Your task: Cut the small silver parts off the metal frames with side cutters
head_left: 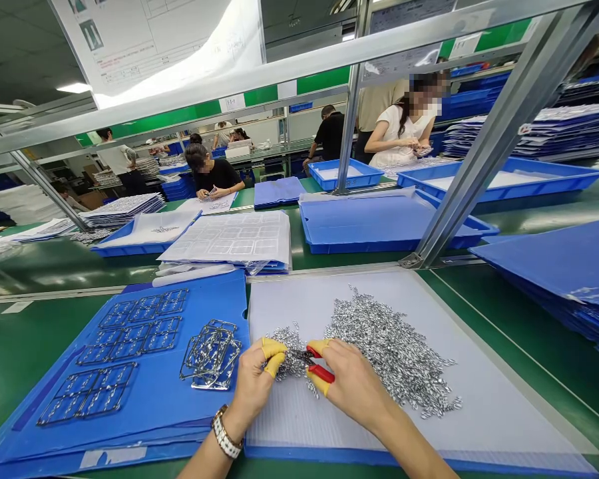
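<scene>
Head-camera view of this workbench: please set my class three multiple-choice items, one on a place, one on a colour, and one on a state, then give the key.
1. Where does the heap of small silver metal pieces lie?
A. In a blue tray
B. On a white corrugated plastic sheet
C. On a blue folder

2. What colour are the handles of the small pliers at the right hand?
A. Blue
B. Yellow
C. Red

3. What covers the fingertips of the left hand?
A. Yellow finger cots
B. Blue gloves
C. Nothing

Key:
1. B, because the heap rests directly on the white sheet.
2. C, because both handles show red.
3. A, because yellow cots show on the fingertips.
</scene>
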A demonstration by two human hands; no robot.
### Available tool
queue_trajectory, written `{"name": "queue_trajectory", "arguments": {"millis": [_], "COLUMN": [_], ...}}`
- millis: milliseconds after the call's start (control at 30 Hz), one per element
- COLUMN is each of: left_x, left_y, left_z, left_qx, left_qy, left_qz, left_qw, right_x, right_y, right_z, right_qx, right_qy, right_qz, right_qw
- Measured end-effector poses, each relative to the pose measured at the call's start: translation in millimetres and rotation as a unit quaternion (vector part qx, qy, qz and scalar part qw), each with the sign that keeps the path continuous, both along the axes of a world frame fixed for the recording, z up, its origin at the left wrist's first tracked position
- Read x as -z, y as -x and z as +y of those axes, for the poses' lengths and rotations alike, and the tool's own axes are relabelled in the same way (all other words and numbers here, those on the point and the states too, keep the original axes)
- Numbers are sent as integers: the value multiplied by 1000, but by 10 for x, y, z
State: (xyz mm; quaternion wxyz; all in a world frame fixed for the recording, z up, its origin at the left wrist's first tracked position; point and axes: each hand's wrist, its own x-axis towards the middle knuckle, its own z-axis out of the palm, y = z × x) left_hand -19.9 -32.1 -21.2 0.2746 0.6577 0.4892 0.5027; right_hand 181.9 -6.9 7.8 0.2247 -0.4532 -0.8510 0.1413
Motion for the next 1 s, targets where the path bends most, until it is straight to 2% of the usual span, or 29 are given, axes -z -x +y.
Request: {"name": "queue_trajectory", "arguments": {"millis": [300, 600, 767, 867, 1000], "left_x": [-34, -3, -36, -55, -116], "left_y": [12, 91, 54, 2, -90], "left_z": [-23, -48, -49, -25, -50], "left_qx": [11, 13, 21, 3, -19], "left_qy": [-31, -31, 16, 40, 43], "left_qz": [31, 85, 58, 78, 119], "left_qw": [999, 996, 998, 996, 992], "right_x": [7, -26, 22, 70, 252], "right_y": [2, 1, -12, -78, -243], "right_z": [9, 4, 1, 22, 67], "right_qx": [-10, -36, 5, 34, 65], "right_qy": [21, 47, 30, 19, -31], "right_qz": [-15, -23, -27, -10, 36], "right_qw": [1000, 998, 999, 999, 997]}}
